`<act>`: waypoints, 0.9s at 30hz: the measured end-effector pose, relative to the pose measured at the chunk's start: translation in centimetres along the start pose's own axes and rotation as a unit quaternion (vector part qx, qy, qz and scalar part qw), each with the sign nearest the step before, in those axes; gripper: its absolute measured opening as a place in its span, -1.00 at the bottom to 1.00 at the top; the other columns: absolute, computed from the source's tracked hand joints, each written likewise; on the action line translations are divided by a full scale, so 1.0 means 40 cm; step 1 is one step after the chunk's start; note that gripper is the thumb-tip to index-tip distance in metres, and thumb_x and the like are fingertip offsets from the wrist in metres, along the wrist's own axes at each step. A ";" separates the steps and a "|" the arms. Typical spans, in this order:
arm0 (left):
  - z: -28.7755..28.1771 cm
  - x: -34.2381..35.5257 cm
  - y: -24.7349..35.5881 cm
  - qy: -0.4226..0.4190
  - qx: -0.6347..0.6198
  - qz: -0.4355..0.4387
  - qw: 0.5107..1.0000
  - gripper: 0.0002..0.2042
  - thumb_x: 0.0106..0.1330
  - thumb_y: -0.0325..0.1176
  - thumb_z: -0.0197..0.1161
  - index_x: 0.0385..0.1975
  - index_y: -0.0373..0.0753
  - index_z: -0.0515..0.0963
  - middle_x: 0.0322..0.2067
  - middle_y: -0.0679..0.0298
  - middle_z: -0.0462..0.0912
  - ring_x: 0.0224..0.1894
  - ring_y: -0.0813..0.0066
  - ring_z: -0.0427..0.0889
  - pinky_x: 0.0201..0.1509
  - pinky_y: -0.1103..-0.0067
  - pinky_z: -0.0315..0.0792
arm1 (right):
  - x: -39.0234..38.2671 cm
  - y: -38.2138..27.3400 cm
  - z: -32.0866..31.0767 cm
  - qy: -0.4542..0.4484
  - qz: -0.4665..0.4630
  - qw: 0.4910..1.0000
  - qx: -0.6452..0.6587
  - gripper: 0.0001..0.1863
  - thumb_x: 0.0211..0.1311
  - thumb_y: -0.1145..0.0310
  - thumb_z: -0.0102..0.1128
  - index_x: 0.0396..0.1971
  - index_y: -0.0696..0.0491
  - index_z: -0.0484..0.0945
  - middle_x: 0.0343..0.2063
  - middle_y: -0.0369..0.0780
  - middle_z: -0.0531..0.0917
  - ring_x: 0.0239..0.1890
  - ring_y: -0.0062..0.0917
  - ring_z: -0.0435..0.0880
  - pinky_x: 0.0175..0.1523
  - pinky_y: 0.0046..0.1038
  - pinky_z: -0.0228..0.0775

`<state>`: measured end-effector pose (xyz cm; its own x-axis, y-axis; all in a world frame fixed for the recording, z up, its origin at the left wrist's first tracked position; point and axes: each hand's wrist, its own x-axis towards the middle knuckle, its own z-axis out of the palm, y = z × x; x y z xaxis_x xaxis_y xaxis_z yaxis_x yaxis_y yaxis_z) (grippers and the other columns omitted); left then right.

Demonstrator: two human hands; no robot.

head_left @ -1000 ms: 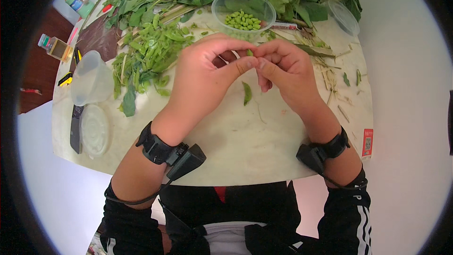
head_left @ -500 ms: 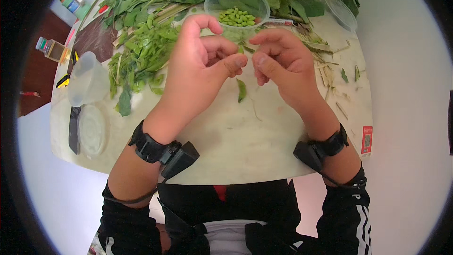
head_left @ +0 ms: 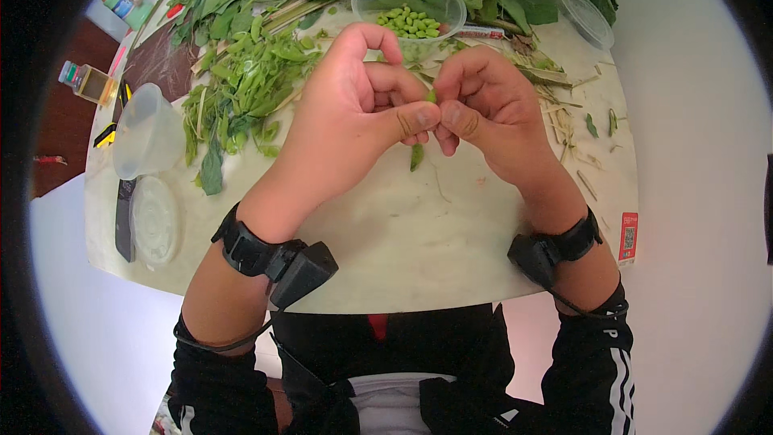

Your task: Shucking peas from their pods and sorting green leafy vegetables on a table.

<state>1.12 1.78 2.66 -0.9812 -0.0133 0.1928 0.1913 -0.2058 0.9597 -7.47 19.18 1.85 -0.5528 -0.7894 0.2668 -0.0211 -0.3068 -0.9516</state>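
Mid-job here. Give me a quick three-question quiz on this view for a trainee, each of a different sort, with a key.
1. Open: What is held where the left hand and right hand meet?
2. True or false: The shelled beans fill the clear round tub to its rim.
3. Fill in: The frosted tub is on the person's ____ side of the table.

Key:
1. A green pod.
2. False; the beans lie low in the tub.
3. Left.
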 end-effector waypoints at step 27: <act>0.013 -0.004 -0.025 0.010 -0.063 -0.042 0.997 -0.69 0.31 -0.43 0.27 -0.14 -0.16 0.22 -0.46 0.28 0.60 -0.49 0.56 0.59 -0.45 0.71 0.43 | -0.008 0.001 0.017 0.059 -0.005 0.977 -0.207 -0.90 0.25 0.45 0.17 -0.35 0.11 0.43 -0.57 -0.31 0.50 -0.55 -0.61 0.48 -0.42 -0.55 0.35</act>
<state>1.09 2.49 1.77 -0.9942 -0.0094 0.1074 0.1045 -0.3285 0.9387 -6.70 19.07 1.84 -0.6429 -0.7131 0.2796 -0.3478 -0.0534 -0.9360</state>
